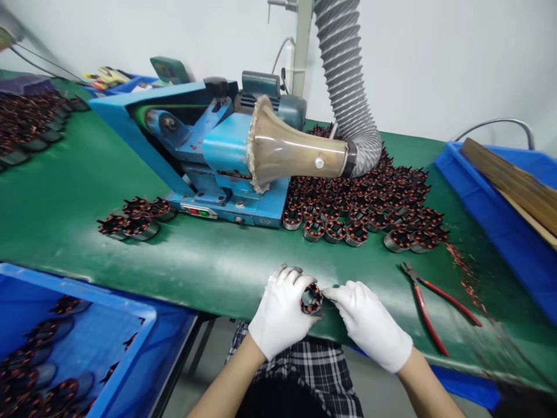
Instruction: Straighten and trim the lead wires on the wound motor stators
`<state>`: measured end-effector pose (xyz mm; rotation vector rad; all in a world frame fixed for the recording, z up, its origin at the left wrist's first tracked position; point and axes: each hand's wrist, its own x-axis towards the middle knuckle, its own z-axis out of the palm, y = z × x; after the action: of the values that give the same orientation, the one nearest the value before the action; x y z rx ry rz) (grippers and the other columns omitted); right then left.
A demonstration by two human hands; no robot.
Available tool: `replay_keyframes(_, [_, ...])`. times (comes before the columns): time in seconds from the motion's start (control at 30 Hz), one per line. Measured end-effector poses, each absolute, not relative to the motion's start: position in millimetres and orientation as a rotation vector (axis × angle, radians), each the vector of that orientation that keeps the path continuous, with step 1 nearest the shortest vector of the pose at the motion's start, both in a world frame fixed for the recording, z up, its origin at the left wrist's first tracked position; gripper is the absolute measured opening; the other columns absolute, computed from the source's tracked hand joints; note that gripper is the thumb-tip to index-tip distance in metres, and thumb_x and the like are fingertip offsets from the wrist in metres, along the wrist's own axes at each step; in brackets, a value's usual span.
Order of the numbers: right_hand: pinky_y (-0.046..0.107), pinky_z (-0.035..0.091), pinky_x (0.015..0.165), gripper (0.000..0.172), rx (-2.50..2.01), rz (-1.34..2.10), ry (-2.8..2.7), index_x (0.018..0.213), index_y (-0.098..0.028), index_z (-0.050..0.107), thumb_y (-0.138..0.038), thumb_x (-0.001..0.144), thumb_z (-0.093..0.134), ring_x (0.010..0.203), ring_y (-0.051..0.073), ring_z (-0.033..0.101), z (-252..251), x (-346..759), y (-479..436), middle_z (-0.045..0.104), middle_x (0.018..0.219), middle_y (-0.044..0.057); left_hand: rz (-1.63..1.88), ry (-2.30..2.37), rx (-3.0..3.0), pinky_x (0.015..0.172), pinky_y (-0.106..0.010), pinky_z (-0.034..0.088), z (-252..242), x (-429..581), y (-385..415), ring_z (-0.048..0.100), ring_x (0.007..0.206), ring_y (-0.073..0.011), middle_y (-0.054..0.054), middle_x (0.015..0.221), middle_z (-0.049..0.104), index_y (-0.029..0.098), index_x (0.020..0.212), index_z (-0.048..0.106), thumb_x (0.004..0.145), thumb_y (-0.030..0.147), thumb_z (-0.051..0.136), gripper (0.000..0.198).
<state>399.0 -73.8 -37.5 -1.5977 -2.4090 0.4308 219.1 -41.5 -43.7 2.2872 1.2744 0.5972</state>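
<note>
The left hand (pixel 281 313) grips a ring-shaped wound core (pixel 311 310).
Dark, with copper-coloured windings around its opening, the core sits between thumb and fingers; the right hand (pixel 369 322) has its fingertips beside the rim, their hold unclear. Around lie a green tabletop (pixel 209 255), similar cores (pixel 335 231), a blue machine (pixel 228 139) and a white wall (pixel 435 58).

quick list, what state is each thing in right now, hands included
left hand: gloved, wrapped around a held core
held core: open end facing the camera
right hand: gloved, fingers at the core's side
pliers: lying on the table, handles spread
machine: standing; can't tell if running
hose: bent, joined to the funnel
left bin: holding more cores
right bin: holding brown boards
</note>
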Motion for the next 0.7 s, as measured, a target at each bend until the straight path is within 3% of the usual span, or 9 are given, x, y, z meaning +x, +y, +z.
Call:
replay_keyframes(0.13, [0.031, 0.042, 0.067, 0.029, -1.628, 0.460, -2.213, 0.097, -0.020, 0.060, -0.012, 0.087, 0.035, 0.071, 0.018, 0.053, -29.9, 427.8, -81.9, 0.060, 0.078, 0.005, 0.555, 1.262, 2.281, 0.097, -0.047, 0.033, -43.1, 217.6, -39.9, 0.051, 0.100, -0.0255, -0.004, 0.093, 0.056, 0.022, 0.094, 0.052, 0.053, 0.035, 0.077, 0.049])
replay_keyframes(0.27, [0.029, 0.045, 0.069, 0.032, -1.707, 0.622, -1.964, 0.119, -0.022, 0.050, -0.026, 0.089, 0.039, 0.076, 0.017, 0.057, -16.7, 435.7, -89.1, 0.062, 0.089, 0.005, 0.539, 1.259, 2.293, 0.101, -0.049, 0.027, -33.8, 217.1, -43.8, 0.047, 0.106, -0.0280, -0.007, 0.106, 0.055, 0.020, 0.109, 0.047, 0.050, 0.041, 0.077, 0.070])
replay_keyframes(0.37, [0.030, 0.045, 0.074, 0.048, -1.702, 0.789, -2.153, 0.131, -0.028, 0.037, -0.023, 0.084, 0.046, 0.087, 0.019, 0.058, -16.9, 416.9, -89.4, 0.061, 0.101, 0.005, 0.575, 1.176, 2.294, 0.101, -0.050, 0.026, -21.8, 220.4, -46.4, 0.039, 0.117, -0.0312, -0.014, 0.125, 0.043, 0.017, 0.128, 0.029, 0.057, 0.049, 0.071, 0.088])
replay_keyframes(0.5, [0.029, 0.044, 0.061, 0.073, -1.705, 0.908, -2.368, 0.139, -0.014, 0.016, -0.006, 0.071, 0.042, 0.072, 0.022, 0.061, -32.4, 389.0, -81.2, 0.066, 0.087, 0.009, 0.392, 1.050, 2.204, 0.090, -0.040, 0.042, -13.2, 226.2, -42.1, 0.048, 0.108, -0.0274, -0.011, 0.126, 0.042, 0.018, 0.132, 0.022, 0.065, 0.039, 0.068, 0.084])
replay_keyframes(0.57, [0.029, 0.042, 0.058, 0.069, -1.746, 0.884, -2.376, 0.137, -0.009, 0.020, -0.005, 0.071, 0.039, 0.067, 0.022, 0.061, -39.9, 383.8, -78.3, 0.066, 0.080, 0.009, 0.311, 1.029, 2.208, 0.089, -0.038, 0.043, -13.2, 227.1, -38.8, 0.050, 0.106, -0.0255, -0.010, 0.128, 0.040, 0.019, 0.131, 0.023, 0.070, 0.029, 0.064, 0.074])
replay_keyframes(0.7, [0.029, 0.041, 0.062, 0.034, -1.773, 0.842, -2.187, 0.112, -0.014, 0.051, -0.013, 0.083, 0.035, 0.069, 0.021, 0.059, -45.6, 385.2, -78.6, 0.065, 0.083, 0.010, 0.237, 1.036, 2.264, 0.092, -0.036, 0.040, -13.2, 225.8, -36.1, 0.046, 0.109, -0.0228, -0.009, 0.126, 0.038, 0.019, 0.118, 0.038, 0.078, 0.016, 0.053, 0.043])
